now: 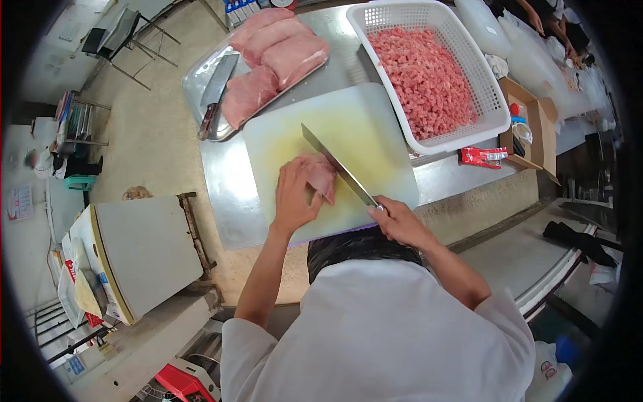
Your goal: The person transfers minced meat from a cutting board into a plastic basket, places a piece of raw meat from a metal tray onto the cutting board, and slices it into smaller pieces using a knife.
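On the white, yellow-stained cutting board [375, 127] lies a small piece of raw meat [323, 175]. My left hand [293, 191] presses on its left side, fingers bent over the meat. My right hand [396, 220] is closed round the handle of a kitchen knife [345, 171]. The blade slants up and left, its edge along the right side of the meat; whether it touches cannot be made out. Beyond the board, a metal tray [194, 87] bears several large slabs of raw meat [284, 47] and a second knife [218, 87] with a dark handle.
A white perforated basket [492, 100] of diced meat [425, 77] stands at the board's upper right. Next to it are a red packet [481, 157] and an open cardboard box [536, 120]. The metal table [228, 214] carries these. Another person's arm [532, 15] shows at upper right.
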Action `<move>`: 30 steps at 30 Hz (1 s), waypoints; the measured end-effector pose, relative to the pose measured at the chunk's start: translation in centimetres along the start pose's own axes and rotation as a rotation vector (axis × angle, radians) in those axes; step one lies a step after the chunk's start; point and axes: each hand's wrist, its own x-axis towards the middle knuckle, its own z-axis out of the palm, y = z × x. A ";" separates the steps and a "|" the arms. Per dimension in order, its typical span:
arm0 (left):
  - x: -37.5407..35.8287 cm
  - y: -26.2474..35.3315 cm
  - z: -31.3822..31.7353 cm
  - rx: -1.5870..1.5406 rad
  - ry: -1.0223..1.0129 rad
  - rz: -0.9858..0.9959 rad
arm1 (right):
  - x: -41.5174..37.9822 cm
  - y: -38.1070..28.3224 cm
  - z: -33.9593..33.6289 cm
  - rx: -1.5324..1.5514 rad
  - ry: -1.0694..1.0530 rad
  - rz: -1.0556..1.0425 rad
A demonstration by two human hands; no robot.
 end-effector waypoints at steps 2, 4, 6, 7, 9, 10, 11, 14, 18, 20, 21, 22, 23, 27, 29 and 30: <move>0.3 0.5 0.8 0.017 0.103 -0.002 | 0.7 -0.3 -0.6 -0.135 0.033 -0.064; -0.1 2.1 2.4 0.012 0.166 -0.145 | 0.6 -0.6 -0.7 -0.209 0.086 -0.157; -0.9 3.2 2.8 0.037 0.202 -0.219 | 0.7 -0.1 -0.8 -0.219 0.105 -0.212; -0.8 3.6 2.8 0.062 0.212 -0.211 | 1.0 -0.3 -0.9 -0.226 0.119 -0.245; -0.7 3.5 3.0 0.087 0.268 -0.155 | -0.5 -2.0 -1.8 -0.265 0.059 -0.115; -0.3 2.6 2.9 0.089 0.319 -0.108 | -1.5 -3.3 -2.3 -0.285 0.024 -0.048; 0.1 1.8 3.0 0.091 0.369 -0.061 | -2.6 -4.1 -2.6 -0.272 0.025 -0.037; 0.1 0.1 5.1 0.096 0.277 -0.021 | -4.6 -4.8 -2.3 -0.247 0.020 -0.038; 0.8 -0.2 5.7 0.117 0.240 -0.074 | -4.4 -3.4 -1.6 -0.266 0.028 -0.117; 1.1 0.1 5.6 0.097 0.247 -0.074 | -3.7 -3.6 -2.0 -0.311 0.025 -0.154; 1.0 0.1 5.7 0.087 0.245 -0.074 | -3.8 -4.2 -2.2 -0.327 0.019 -0.151; 1.0 0.1 5.9 0.069 0.264 -0.071 | -3.7 -4.6 -2.3 -0.345 0.012 -0.149; 1.1 0.0 6.1 0.052 0.287 -0.067 | -3.0 -4.8 -2.3 -0.359 -0.007 -0.131; 1.0 -0.2 6.5 0.039 0.289 -0.120 | 3.5 -4.0 0.8 -0.404 0.001 -0.207; 1.0 -0.4 6.5 0.031 0.310 -0.113 | 5.3 -4.4 1.0 -0.429 0.034 -0.267; 0.9 -0.2 6.4 0.029 0.316 -0.115 | 5.2 -4.8 1.0 -0.434 0.025 -0.251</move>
